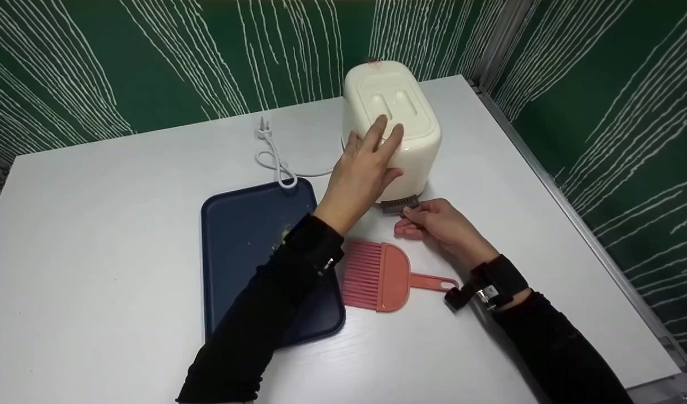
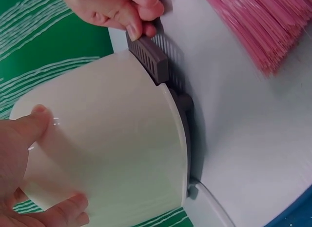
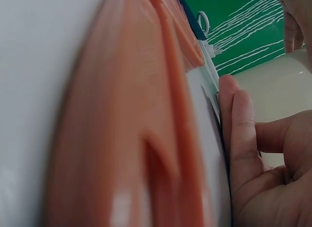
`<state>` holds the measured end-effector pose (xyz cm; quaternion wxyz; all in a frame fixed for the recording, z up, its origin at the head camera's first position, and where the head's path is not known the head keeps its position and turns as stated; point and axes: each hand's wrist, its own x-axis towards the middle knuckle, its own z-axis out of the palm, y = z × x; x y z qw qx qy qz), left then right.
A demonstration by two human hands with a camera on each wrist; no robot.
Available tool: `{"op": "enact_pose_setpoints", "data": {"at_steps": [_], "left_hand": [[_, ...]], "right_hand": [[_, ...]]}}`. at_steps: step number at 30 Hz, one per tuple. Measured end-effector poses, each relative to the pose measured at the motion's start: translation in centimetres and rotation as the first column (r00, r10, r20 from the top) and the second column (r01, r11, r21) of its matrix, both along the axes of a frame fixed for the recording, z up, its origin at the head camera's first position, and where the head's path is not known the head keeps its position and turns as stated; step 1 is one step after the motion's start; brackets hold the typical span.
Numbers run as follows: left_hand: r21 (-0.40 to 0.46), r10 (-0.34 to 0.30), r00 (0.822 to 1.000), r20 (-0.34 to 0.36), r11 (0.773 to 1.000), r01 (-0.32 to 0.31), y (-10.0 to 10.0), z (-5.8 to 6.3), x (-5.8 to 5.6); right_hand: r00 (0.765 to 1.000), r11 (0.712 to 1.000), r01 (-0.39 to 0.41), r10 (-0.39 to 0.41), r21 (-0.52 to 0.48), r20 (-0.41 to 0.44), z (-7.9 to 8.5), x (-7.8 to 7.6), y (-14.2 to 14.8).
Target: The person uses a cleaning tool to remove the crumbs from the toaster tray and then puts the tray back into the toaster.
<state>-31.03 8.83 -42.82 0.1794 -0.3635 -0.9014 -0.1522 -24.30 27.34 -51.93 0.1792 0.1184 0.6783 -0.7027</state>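
Observation:
A cream toaster (image 1: 419, 154), with two oblong recesses in its top, stands near the back right of the white table. My left hand (image 1: 355, 174) rests on it with fingers spread over the top and near side. Low at the toaster's near end, a dark grey slatted crumb tray (image 2: 148, 61) juts out from the base. My right hand (image 1: 447, 224) pinches the outer end of this tray between thumb and fingers. In the right wrist view, the right hand's own fingers hide the crumb tray.
A blue tray (image 1: 225, 247) with a few crumbs lies under my left forearm. Beside it rests a coral brush (image 1: 394, 275) with pink bristles, its handle toward my right wrist. The white cord and plug (image 1: 264, 132) lie behind the tray. Green walls border the table.

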Motion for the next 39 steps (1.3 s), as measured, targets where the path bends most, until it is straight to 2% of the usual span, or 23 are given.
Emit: {"op": "enact_pose_setpoints", "data": {"at_steps": [5, 12, 19, 24, 30, 33, 36, 39], "left_hand": [[-0.037, 0.001, 1.0, -0.018, 0.999, -0.002, 0.4, 0.8, 0.0], [-0.053, 0.07, 0.997, 0.043, 0.996, -0.067, 1.2, 1.5, -0.2], [-0.059, 0.067, 0.996, 0.058, 0.996, -0.063, 1.5, 1.3, -0.3], [-0.044, 0.056, 0.995, 0.082, 0.998, -0.053, 1.4, 1.2, -0.3], [-0.056, 0.055, 0.998, 0.038, 0.997, -0.053, 1.4, 1.1, -0.3], [-0.061, 0.063, 0.998, 0.03, 0.996, -0.061, 1.2, 1.0, -0.3], [-0.045, 0.062, 0.997, 0.044, 0.997, -0.06, 1.2, 1.0, -0.3], [-0.03, 0.06, 0.996, 0.061, 0.998, -0.058, 1.3, 1.1, -0.3]], "right_hand": [[1.0, 1.0, 0.011, -0.012, 0.001, 0.009, 0.1, 0.0, 0.1], [1.0, 0.998, 0.011, -0.011, -0.059, -0.002, 0.3, 0.0, -0.1], [1.0, 1.0, 0.017, -0.017, -0.008, 0.012, 0.4, -0.1, -0.3], [0.999, 0.999, 0.04, -0.04, -0.017, 0.007, 0.3, 0.1, -0.4], [0.997, 0.997, 0.082, -0.082, -0.002, -0.003, 0.4, 0.2, -0.5], [0.999, 0.998, 0.052, -0.053, 0.025, 0.011, 0.3, 0.1, -0.9], [0.999, 0.999, 0.042, -0.043, 0.015, 0.027, 0.3, -0.1, -0.9], [0.998, 0.998, 0.065, -0.064, -0.01, 0.024, 0.3, -0.1, -0.9]]}}
